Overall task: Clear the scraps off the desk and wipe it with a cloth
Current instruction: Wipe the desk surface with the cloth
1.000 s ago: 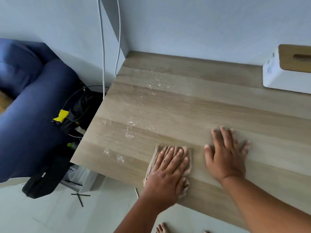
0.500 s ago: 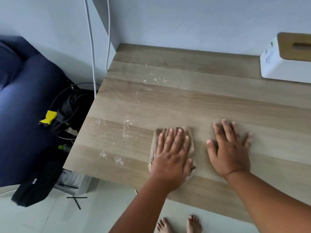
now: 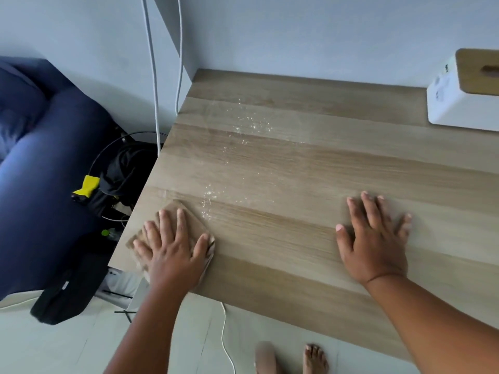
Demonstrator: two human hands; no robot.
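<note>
Left hand lies flat w/ fingers spread, pressing a folded beige cloth onto the light wood-grain desk near its front-left corner. Right hand rests flat & open on bare desktop, well apart. Pale specks are scattered twd the back-left. White box w/ wooden lid sits back-right.

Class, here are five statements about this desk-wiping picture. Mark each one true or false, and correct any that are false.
1. The left hand presses flat on the cloth. True.
2. The cloth lies by the desk's right end. False: it lies at the near left corner.
3. The right hand holds a second cloth. False: it rests flat on bare wood.
4. White specks lie on the desk beyond the cloth. True.
5. The white box stands beside the left hand. False: it stands at the far right, by the wall.
</note>
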